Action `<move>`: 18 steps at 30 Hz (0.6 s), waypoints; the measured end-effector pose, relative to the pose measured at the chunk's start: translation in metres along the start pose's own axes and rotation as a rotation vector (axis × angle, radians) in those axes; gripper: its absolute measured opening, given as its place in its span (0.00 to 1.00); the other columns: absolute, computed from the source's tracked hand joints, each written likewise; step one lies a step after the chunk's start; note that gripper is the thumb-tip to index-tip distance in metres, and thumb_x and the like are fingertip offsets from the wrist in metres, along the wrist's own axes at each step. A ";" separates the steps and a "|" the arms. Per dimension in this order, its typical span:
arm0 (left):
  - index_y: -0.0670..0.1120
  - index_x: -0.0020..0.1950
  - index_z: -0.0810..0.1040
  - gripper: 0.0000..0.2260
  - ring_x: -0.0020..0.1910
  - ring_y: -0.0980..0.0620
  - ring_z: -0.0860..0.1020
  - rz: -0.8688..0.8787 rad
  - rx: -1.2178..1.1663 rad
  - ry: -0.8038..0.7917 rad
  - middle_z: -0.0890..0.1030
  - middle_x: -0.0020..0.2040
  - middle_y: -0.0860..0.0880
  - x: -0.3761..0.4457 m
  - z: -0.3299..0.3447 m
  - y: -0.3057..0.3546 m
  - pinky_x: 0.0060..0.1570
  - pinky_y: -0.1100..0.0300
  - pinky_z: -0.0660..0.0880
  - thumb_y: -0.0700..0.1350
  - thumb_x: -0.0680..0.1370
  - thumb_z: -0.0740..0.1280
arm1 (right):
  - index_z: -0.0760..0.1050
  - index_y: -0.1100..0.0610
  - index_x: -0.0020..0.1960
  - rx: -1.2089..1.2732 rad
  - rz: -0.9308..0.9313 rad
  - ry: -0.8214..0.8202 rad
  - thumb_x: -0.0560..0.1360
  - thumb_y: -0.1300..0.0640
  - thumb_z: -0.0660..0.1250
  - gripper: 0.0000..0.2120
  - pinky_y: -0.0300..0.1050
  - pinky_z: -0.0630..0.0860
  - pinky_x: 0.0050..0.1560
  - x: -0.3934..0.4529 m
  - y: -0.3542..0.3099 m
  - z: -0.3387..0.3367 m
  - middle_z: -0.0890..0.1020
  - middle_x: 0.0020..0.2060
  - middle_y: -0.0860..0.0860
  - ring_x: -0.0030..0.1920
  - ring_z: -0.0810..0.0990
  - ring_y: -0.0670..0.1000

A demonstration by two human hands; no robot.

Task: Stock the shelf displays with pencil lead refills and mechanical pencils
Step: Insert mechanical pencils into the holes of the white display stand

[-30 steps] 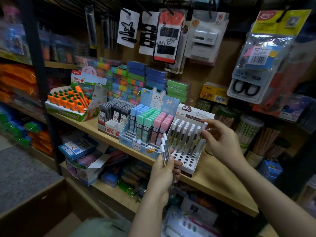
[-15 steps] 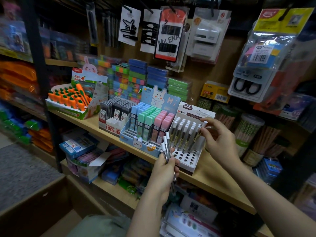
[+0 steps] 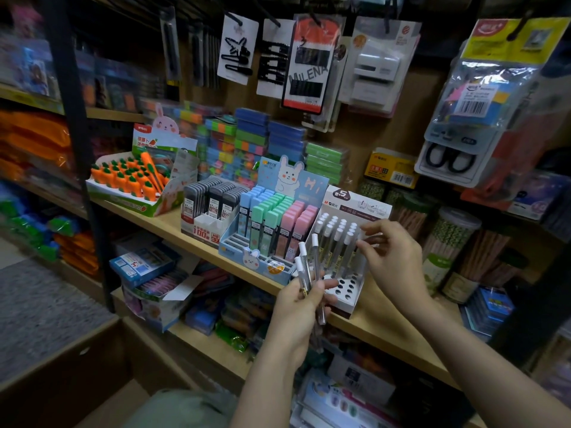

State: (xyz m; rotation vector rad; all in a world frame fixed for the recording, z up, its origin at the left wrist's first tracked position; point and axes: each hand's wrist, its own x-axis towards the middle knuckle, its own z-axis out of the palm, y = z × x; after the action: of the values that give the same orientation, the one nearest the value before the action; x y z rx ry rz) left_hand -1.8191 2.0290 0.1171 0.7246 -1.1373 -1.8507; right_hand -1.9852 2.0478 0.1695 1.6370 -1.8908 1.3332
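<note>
Pencils with white caps and clear barrels [image 3: 304, 267] stand bunched in your left hand [image 3: 296, 307], low in the centre of the frame, fingers curled round them. Your right hand [image 3: 391, 257] hovers just right of them with fingers loosely spread, fingertips at the capped pencils standing in the white cardboard display box with round holes [image 3: 347, 288]; whether it pinches one, you cannot tell. Pastel blue, green and pink lead refill cases [image 3: 272, 220] fill the bunny-printed display left of it on the wooden shelf [image 3: 386, 332].
</note>
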 end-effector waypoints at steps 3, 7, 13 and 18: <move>0.48 0.57 0.79 0.08 0.41 0.59 0.83 -0.022 -0.049 -0.038 0.86 0.49 0.51 -0.001 0.002 0.001 0.41 0.64 0.79 0.40 0.81 0.63 | 0.78 0.56 0.48 -0.054 0.006 -0.040 0.72 0.63 0.74 0.08 0.44 0.80 0.47 0.002 -0.001 0.000 0.79 0.42 0.48 0.41 0.79 0.45; 0.47 0.55 0.81 0.07 0.44 0.57 0.82 -0.051 -0.047 -0.043 0.86 0.49 0.50 -0.003 0.002 0.001 0.43 0.63 0.76 0.42 0.81 0.64 | 0.79 0.54 0.52 -0.104 0.011 -0.036 0.73 0.59 0.73 0.09 0.44 0.79 0.45 0.000 -0.005 -0.001 0.78 0.43 0.47 0.40 0.77 0.43; 0.46 0.51 0.83 0.08 0.38 0.55 0.77 -0.087 0.027 -0.093 0.84 0.42 0.50 -0.004 0.004 0.000 0.43 0.60 0.72 0.42 0.81 0.64 | 0.78 0.40 0.55 0.230 0.127 -0.177 0.73 0.52 0.73 0.13 0.30 0.76 0.43 -0.010 -0.025 -0.002 0.83 0.39 0.41 0.41 0.81 0.38; 0.48 0.52 0.82 0.07 0.42 0.55 0.80 -0.064 0.045 -0.095 0.86 0.45 0.49 -0.005 0.003 0.002 0.45 0.60 0.75 0.42 0.81 0.64 | 0.80 0.48 0.49 0.431 0.243 -0.212 0.70 0.62 0.76 0.12 0.47 0.82 0.49 -0.009 -0.028 -0.001 0.84 0.41 0.51 0.46 0.84 0.51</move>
State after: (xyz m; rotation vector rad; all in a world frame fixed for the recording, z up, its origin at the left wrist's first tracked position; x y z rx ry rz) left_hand -1.8179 2.0341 0.1206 0.7123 -1.2322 -1.9363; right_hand -1.9576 2.0562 0.1763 1.8538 -2.0847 1.8353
